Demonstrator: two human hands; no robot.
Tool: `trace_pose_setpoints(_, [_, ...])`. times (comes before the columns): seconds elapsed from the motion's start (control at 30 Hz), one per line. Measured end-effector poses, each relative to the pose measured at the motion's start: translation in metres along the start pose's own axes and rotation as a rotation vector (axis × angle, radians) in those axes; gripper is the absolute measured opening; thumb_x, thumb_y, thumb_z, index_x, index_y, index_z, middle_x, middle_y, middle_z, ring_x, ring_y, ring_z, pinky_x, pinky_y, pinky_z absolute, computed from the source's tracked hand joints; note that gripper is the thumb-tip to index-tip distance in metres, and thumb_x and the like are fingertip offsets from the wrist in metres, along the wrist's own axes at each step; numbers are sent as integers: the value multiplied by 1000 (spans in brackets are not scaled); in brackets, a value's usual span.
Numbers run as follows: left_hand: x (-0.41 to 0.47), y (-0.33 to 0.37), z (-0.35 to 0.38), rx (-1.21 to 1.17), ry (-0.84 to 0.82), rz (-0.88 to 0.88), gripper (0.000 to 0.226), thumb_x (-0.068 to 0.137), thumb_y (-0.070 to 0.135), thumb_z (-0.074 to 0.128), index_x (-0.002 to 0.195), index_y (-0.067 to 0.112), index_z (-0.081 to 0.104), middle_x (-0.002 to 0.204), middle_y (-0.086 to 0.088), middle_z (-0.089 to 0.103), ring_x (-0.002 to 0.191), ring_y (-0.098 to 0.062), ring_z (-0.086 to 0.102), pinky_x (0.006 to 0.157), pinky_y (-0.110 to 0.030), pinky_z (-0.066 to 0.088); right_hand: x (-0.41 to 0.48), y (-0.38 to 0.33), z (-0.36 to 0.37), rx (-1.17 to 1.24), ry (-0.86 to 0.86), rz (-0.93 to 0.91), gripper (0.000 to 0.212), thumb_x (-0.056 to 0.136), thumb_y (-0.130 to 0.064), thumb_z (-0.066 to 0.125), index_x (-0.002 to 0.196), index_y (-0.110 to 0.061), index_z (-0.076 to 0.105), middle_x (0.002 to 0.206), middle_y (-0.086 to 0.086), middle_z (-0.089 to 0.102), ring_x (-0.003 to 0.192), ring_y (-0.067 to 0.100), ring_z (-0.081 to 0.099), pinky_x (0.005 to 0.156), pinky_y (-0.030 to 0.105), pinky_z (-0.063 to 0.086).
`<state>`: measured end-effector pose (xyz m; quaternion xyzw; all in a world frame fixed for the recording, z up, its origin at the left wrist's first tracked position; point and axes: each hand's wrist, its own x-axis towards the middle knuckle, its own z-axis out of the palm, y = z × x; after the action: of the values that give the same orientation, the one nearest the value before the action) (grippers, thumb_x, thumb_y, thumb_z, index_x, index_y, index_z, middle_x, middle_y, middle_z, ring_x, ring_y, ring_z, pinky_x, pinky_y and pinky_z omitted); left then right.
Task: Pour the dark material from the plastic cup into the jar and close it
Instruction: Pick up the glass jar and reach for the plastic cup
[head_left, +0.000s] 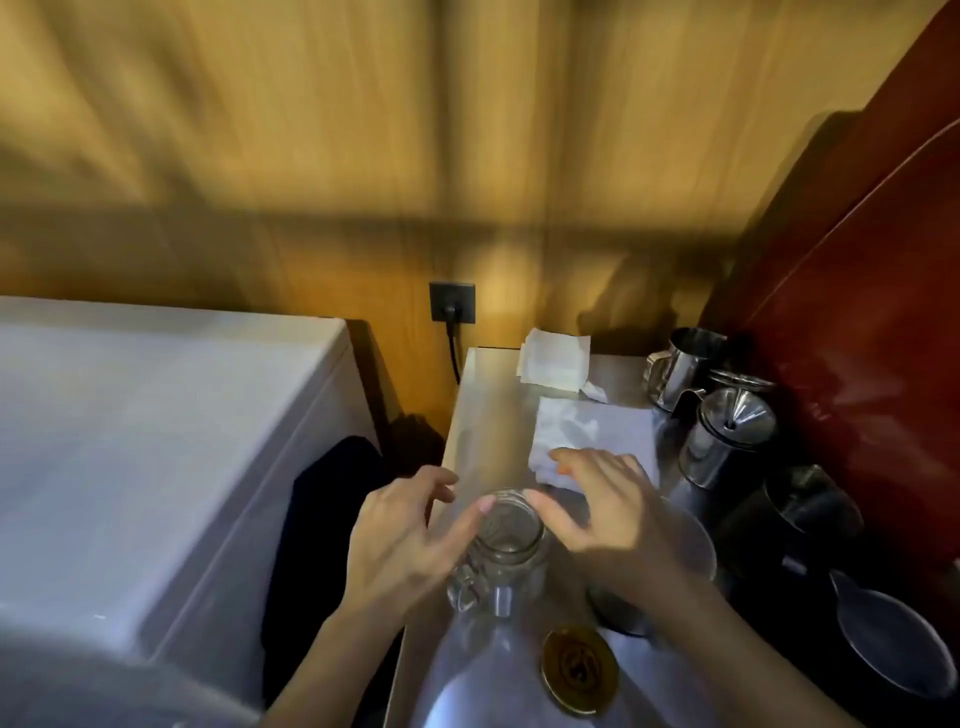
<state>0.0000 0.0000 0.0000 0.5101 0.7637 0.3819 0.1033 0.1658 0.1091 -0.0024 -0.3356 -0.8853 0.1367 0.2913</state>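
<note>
Clear glass handled jar sits uncapped at lower centre of the frame on the steel counter. Left hand and right hand flank its rim, fingers spread, gripping nothing. Round gold lid lies below-right, apart from the jar.

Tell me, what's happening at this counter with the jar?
A person is working at a metal counter with bare hands. Both the left hand and the right hand are at the mouth of an open glass jar, fingers spread at its rim rather than clamped on it. The jar looks empty. Its gold lid lies off, flat on the counter nearer the person. Metal pitchers stand to the right. Nothing has been poured yet.
</note>
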Motion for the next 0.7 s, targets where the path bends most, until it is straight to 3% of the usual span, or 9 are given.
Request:
trace_pose_setpoints(0.1, [-8,-9,9,116,-101,-14,75,66,85,45,109,25,59,103,8,62,102,-14,52,90,-36,40,-6,1,13,-30,-101,-20,50,80,-58,48,106,-17,56,103,0,65,94,19,56,83,29,35])
trace_pose_setpoints(0.2, [-17,-15,22,163,-149,-21,79,56,87,42,109,30,52,101,13,50,102,-14,44,86,-29,35,-12,0,21,-59,-192,-47,63,79,-64,43,112,-13,55,109,4,63,100,21,56,87,33,38])
trace_pose_setpoints(0.33, [-19,-24,35,225,-112,31,74,62,76,60,118,31,43,106,17,43,105,-9,40,86,-22,24,-12,3,25,-97,-264,-44,77,75,-73,31,122,-16,49,122,0,57,112,18,48,97,36,34])
trace_pose_setpoints(0.43, [-17,-29,44,252,-135,37,86,59,78,58,126,28,37,118,14,44,117,-8,36,100,-27,17,-13,5,29,-112,-288,-44,74,75,-73,30,126,-21,44,126,-4,53,115,14,44,98,31,28])
trace_pose_setpoints(0.53, [-19,-27,53,232,-110,-11,97,49,86,49,121,21,40,113,12,41,116,-9,35,110,-35,8,-14,6,30,-103,-278,-35,72,74,-73,31,124,-23,44,124,-4,54,114,14,44,96,29,28])
trace_pose_setpoints(0.7, [-19,-25,70,206,5,-83,77,59,74,47,111,16,45,104,8,43,111,-13,43,113,-38,2,-16,6,31,-77,-274,-41,66,77,-67,39,125,-23,44,124,-4,54,114,15,44,98,30,28])
